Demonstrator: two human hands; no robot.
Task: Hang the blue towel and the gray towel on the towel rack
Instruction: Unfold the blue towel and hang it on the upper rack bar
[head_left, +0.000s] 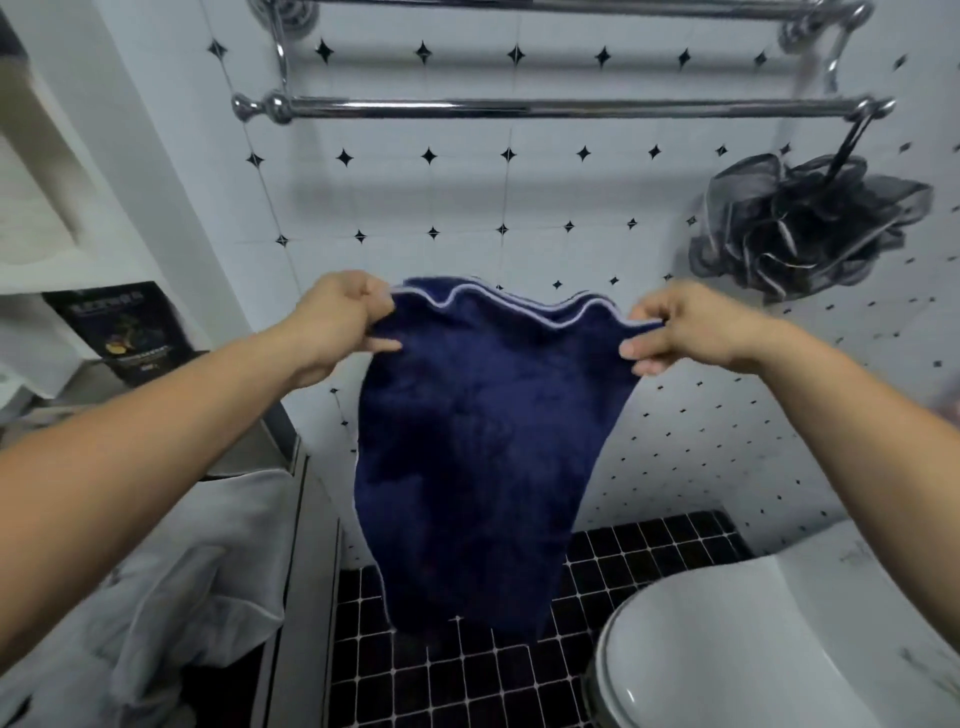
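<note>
A dark blue towel (478, 457) with a pale trim hangs spread out in front of me, well below the rack. My left hand (337, 322) pinches its upper left corner and my right hand (685, 327) pinches its upper right corner. The chrome towel rack (545, 109) is fixed to the tiled wall above, its lower bar bare across the middle. A light gray towel (208, 561) lies crumpled over the counter edge at the lower left.
A dark mesh bath sponge (800, 223) hangs from the rack's right end. A white toilet (753, 649) fills the lower right. Black floor tiles (467, 686) lie below. A dark box (124, 332) and white shelving (62, 208) stand at the left.
</note>
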